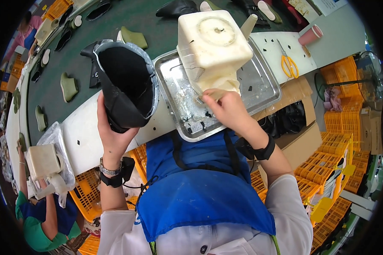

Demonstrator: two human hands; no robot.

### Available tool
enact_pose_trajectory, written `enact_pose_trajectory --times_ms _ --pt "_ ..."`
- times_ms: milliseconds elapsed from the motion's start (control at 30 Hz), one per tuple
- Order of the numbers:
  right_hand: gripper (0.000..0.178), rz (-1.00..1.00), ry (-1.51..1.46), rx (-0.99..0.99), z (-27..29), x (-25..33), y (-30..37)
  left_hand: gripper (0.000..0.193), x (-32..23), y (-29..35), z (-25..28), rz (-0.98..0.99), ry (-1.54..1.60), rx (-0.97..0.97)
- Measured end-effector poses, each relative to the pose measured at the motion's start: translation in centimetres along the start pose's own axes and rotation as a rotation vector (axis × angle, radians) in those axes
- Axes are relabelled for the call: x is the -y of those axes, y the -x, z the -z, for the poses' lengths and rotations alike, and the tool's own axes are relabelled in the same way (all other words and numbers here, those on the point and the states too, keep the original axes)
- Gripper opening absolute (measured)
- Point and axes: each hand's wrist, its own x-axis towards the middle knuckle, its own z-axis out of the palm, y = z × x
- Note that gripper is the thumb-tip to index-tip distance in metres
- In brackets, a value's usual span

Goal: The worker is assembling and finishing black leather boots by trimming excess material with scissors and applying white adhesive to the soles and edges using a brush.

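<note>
My left hand is wrapped round a black boot, which is tilted so that its wide shaft opening and grey-white edge face up. My right hand is closed, thumb against fingers, at the near lower edge of a whitish plastic jug. Whatever lies between those fingers is too small to name. The jug rests in a metal tray scattered with dark scraps and smears. Beside the jug's far right corner rises a pale handle-like stub.
Yellow-handled scissors and a pink cup lie right of the tray. Olive and black shoes dot a green conveyor belt. A cardboard box of black boots and orange crates stand right. A co-worker in green is at lower left.
</note>
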Motion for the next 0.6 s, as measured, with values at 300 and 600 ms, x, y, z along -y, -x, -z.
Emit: enact_pose_trajectory --times_ms 300,600 --pt "0.013 0.082 0.307 0.124 -0.6 -0.1 3.1 0.102 0.4 0.2 1.7 0.202 0.242 0.016" --pt "0.015 -0.041 0.129 0.118 1.8 -0.2 4.6 0.109 1.8 -0.6 3.3 0.284 0.547 -0.009"
